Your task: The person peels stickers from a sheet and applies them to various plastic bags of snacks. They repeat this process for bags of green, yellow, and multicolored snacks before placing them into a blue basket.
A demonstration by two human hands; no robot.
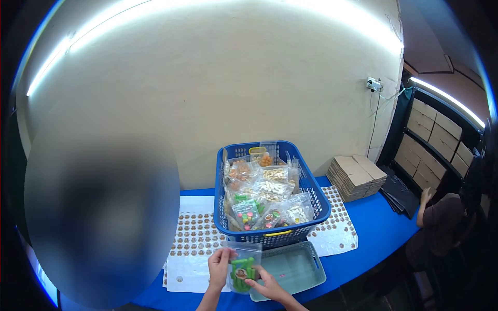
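A clear zip bag of green sticks (239, 277) is held up in front of the blue basket. My left hand (220, 265) pinches its upper left edge. At the bag's lower right, my right hand (268, 284) grips the side, with the thumb beside a round brown sticker (241, 273) on the bag's front. Beneath and behind the right hand lies a shallow grey-green tray (311, 277). Left of the bag, sheets of round brown stickers (194, 233) are spread on the table.
The blue basket (322, 207) is full of clear bags of snacks and colourful sweets. Flattened cardboard boxes (358, 177) are stacked to its right on the blue table (373, 228). Another person (441, 223) stands at the right, by shelves of boxes. A large blur hides the left side.
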